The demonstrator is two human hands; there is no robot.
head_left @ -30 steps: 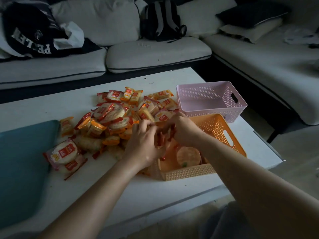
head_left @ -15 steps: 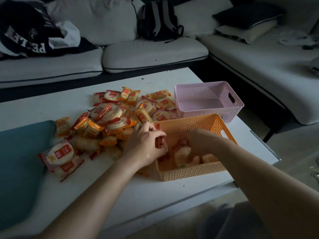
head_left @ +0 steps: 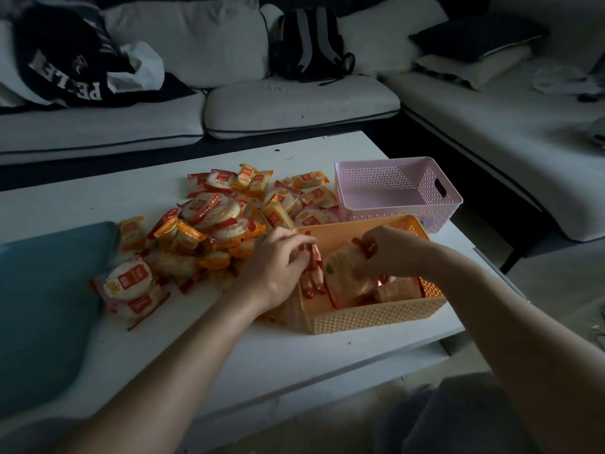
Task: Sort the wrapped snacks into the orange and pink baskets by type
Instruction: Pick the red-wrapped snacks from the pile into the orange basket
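A heap of wrapped snacks [head_left: 226,221], some in red wrappers and some in orange, lies on the white table [head_left: 229,348]. The orange basket [head_left: 370,317] stands at the heap's right edge and holds a few red-wrapped round crackers. Behind it is the pink basket [head_left: 396,211], with nothing visible inside. My left hand [head_left: 278,267] rests at the orange basket's left rim, fingers closed on a red-wrapped snack [head_left: 312,267]. Over the basket, my right hand [head_left: 389,250] pinches the top corner of a red-wrapped cracker pack [head_left: 343,273] that stands tilted inside.
A teal mat [head_left: 42,309] covers the table's left side. Two red-wrapped packs [head_left: 131,286] lie apart from the heap beside it. A white sofa [head_left: 294,103] with a backpack and dark clothing runs behind and to the right. The table's edge is close to the baskets.
My right hand dipped into the orange basket, then rose holding a cracker pack by its corner. My left hand stayed at the basket's left rim, still gripping its snack.
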